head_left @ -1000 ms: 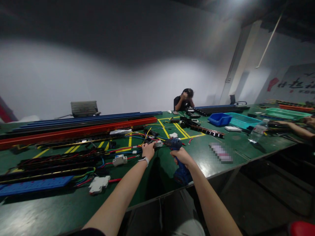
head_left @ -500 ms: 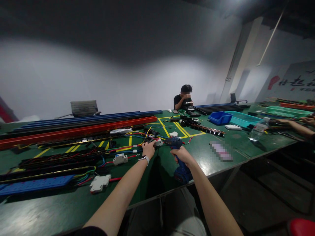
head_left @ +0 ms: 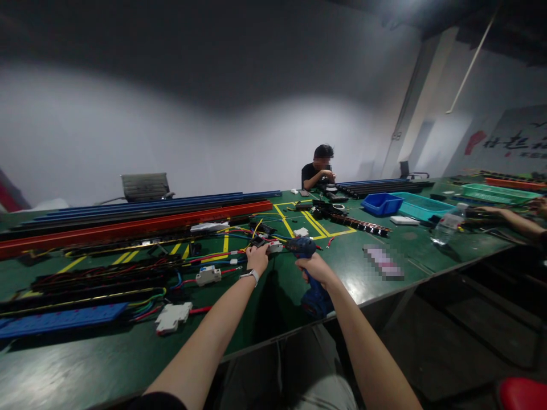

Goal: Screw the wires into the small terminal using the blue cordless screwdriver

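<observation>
My right hand (head_left: 315, 267) is wrapped round the grip of a blue cordless drill (head_left: 314, 299), its nose pointing left. The drill's tip meets or nearly meets a small white circuit breaker (head_left: 274, 246). My left hand (head_left: 257, 259), with a pale watch band at the wrist, closes its fingers on that breaker from the left. Coloured wires (head_left: 239, 232) run into the area behind my left fingers, and the exact grip is partly hidden. Nearer to me lie a second white breaker (head_left: 208, 275) with a red lead and a white breaker block (head_left: 174, 317) on a thick red wire.
Blue socket strips (head_left: 64, 320), black wired strips and an orange rail (head_left: 137, 228) fill the left of the green table. At right stand a blue bin (head_left: 382, 205), a turquoise basket (head_left: 421, 206) and a water bottle (head_left: 447, 228). A co-worker (head_left: 314, 173) sits opposite; another person's arm (head_left: 515, 219) reaches in at right.
My hands, the drill and the breaker stay almost in place. The co-worker opposite has lowered a hand from the face.
</observation>
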Motion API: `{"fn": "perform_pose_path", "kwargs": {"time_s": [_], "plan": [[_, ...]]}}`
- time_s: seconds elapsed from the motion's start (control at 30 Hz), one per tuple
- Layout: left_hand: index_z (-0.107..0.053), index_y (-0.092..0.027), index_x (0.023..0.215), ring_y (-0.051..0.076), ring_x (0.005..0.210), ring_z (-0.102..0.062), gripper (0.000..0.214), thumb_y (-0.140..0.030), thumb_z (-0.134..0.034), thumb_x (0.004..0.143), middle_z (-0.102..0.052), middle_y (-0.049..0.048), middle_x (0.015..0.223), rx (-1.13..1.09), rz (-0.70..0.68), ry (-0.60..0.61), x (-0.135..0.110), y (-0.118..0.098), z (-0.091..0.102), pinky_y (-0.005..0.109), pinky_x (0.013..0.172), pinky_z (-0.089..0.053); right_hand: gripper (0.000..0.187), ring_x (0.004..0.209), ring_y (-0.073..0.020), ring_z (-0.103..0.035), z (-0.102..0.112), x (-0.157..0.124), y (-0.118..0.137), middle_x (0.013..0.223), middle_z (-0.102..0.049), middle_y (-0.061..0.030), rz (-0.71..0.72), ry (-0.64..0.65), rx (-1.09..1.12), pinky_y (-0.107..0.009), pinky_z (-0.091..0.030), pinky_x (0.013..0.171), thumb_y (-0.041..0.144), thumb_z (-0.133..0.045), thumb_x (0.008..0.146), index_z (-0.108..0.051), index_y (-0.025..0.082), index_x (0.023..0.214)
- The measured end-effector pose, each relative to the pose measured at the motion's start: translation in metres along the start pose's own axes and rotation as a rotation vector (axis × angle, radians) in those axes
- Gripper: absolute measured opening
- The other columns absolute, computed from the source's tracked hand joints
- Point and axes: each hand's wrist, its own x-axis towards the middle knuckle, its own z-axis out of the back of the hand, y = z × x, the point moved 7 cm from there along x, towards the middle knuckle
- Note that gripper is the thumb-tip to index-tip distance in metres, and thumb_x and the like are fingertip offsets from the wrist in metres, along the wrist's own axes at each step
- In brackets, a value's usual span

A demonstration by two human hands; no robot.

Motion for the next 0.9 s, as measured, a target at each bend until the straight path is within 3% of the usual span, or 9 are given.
{"fn": "perform_pose_path", "kwargs": {"time_s": [0.9], "plan": [[-0.056,-0.033,0.137,0.026,0.113,-0.048,0.058,-0.012,-0.047,0.083,-0.068,0.0063,0.119,-0.008,-0.014,-0.002,-0.0017,-0.0024,0.0017,0.044,0.104,-0.021,0.012,0.037,-0.0107,-0.045,0.0016,0.0078,-0.0085,0.044,-0.042,0.0067,0.0,0.009,-0.023,-0.021,-0.035,0.035,0.02,-0.057,0.07,-0.046,0.02,0.066]]}}
